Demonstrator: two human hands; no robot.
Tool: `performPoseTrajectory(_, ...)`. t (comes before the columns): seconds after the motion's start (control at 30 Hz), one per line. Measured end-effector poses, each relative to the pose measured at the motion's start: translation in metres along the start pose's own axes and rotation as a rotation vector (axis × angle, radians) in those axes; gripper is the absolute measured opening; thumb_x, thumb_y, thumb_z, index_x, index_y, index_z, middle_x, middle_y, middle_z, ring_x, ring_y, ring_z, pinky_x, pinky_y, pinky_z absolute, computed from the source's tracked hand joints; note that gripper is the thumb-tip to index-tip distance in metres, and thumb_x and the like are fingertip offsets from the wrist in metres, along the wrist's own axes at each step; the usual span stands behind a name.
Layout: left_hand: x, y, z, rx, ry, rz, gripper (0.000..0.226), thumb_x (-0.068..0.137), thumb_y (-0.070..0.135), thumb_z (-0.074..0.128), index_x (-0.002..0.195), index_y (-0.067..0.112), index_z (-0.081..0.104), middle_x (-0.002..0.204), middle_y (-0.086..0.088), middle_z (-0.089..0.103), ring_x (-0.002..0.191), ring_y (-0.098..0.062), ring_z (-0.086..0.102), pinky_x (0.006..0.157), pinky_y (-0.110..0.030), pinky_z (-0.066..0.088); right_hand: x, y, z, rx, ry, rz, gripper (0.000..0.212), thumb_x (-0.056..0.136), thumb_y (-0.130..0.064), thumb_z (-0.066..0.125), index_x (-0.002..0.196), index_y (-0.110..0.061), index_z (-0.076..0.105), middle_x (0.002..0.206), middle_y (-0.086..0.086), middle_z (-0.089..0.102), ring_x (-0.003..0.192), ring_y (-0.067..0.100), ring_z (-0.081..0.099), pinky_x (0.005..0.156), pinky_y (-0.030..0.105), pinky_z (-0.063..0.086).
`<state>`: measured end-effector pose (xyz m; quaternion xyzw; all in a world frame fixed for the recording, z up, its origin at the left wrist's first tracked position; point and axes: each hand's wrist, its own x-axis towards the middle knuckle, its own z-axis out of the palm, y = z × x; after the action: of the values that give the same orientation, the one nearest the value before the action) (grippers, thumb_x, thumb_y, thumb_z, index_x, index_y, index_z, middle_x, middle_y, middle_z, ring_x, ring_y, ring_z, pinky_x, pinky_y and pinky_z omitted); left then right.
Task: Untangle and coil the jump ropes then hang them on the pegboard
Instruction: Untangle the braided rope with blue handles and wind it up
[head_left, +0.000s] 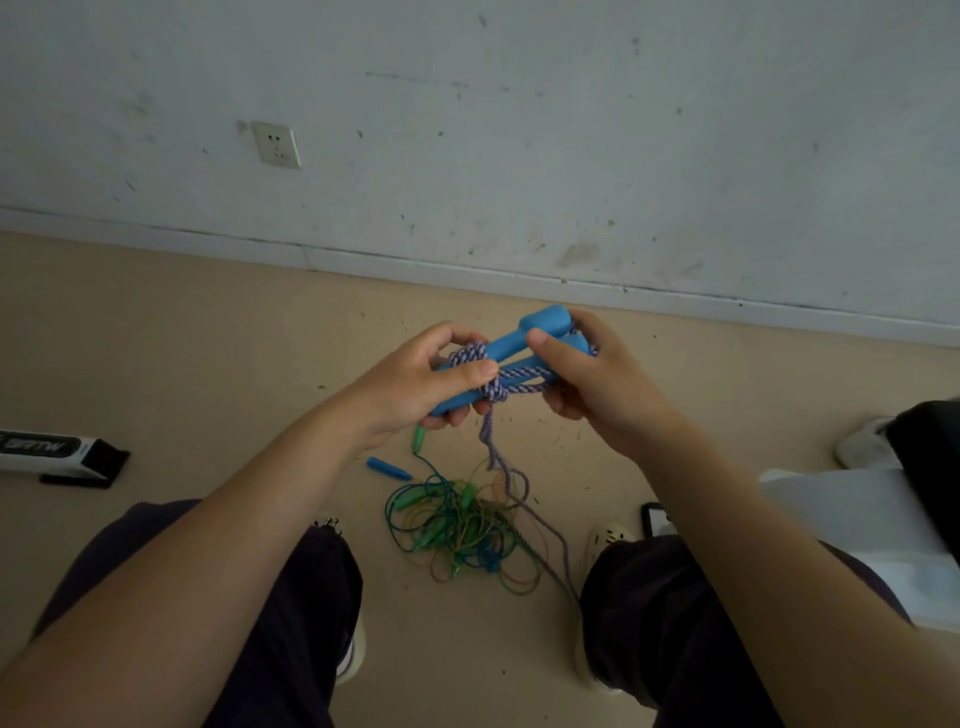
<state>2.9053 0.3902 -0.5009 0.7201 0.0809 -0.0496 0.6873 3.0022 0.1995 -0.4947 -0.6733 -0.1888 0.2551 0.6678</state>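
I hold two blue jump-rope handles (524, 335) side by side in front of me. A purple-and-white braided rope (506, 376) is wound around them and trails down to the floor. My left hand (415, 382) grips the near ends of the handles, thumb pressed on the wraps. My right hand (592, 379) holds the far ends, thumb on top. On the floor between my feet lies a tangled pile of thin green, blue and orange ropes (457, 525) with small green handles. A loose blue handle (388, 468) lies beside it.
A black-and-white box (57, 454) lies on the floor at the left. A dark phone-like object (655, 519) and a white sheet (852, 525) are at the right. A white wall with a socket (277, 144) stands ahead. No pegboard is in view.
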Motion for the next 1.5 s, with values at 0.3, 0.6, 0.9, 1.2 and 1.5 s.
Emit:
performPoseTrajectory(0.3, -0.005, 0.006, -0.002, -0.166, -0.268, -0.065, 0.028, 0.092, 0.028, 0.061, 0.114, 0.013, 0.053, 0.081, -0.013, 0.068, 0.054, -0.022, 0.059, 0.047, -0.027, 0.046, 0.002, -0.006, -0.008, 0.015, -0.063, -0.073, 0.043, 0.085, -0.030, 0.074, 0.123, -0.017, 0.060, 0.073, 0.011, 0.052, 0.051, 0.017, 0.040, 0.043, 0.025, 0.033)
performPoseTrajectory(0.6, -0.001, 0.001, 0.002, -0.240, -0.205, 0.074, 0.027, 0.093, 0.028, 0.062, 0.118, 0.022, 0.057, 0.079, -0.012, 0.066, 0.055, -0.019, 0.057, 0.048, -0.027, 0.045, -0.007, 0.000, 0.018, 0.042, -0.285, -0.043, 0.069, 0.091, -0.049, 0.049, 0.126, 0.011, 0.048, 0.102, 0.021, 0.065, 0.101, 0.038, 0.059, 0.098, 0.050, 0.044)
performPoseTrajectory(0.9, 0.002, -0.001, 0.002, -0.183, -0.036, 0.128, 0.036, 0.092, 0.030, 0.065, 0.124, 0.015, 0.055, 0.079, -0.011, 0.066, 0.057, -0.019, 0.056, 0.048, -0.028, 0.046, -0.007, -0.013, 0.017, -0.241, -0.279, 0.030, 0.028, 0.089, -0.044, 0.061, 0.085, -0.016, 0.055, 0.054, -0.014, 0.037, 0.049, 0.006, 0.027, 0.047, 0.023, 0.026)
performPoseTrajectory(1.2, 0.010, -0.003, -0.001, 0.011, 0.210, 0.090, 0.028, 0.099, 0.019, 0.062, 0.125, 0.014, 0.052, 0.077, -0.010, 0.069, 0.053, -0.016, 0.057, 0.046, -0.029, 0.045, -0.008, -0.011, 0.013, -0.557, -0.129, 0.016, 0.028, 0.100, -0.030, 0.053, 0.076, -0.018, 0.059, 0.057, -0.008, 0.047, 0.046, 0.005, 0.040, 0.049, 0.023, 0.035)
performPoseTrajectory(1.5, 0.007, -0.010, -0.004, 0.448, -0.025, -0.102, 0.008, 0.099, 0.025, 0.063, 0.105, 0.021, 0.058, 0.083, -0.006, 0.073, 0.058, -0.012, 0.067, 0.049, -0.026, 0.052, -0.015, -0.017, 0.005, -0.678, -0.197, -0.111, 0.025, 0.097, -0.024, 0.061, 0.075, -0.013, 0.061, 0.051, -0.012, 0.043, 0.045, 0.002, 0.037, 0.049, 0.021, 0.032)
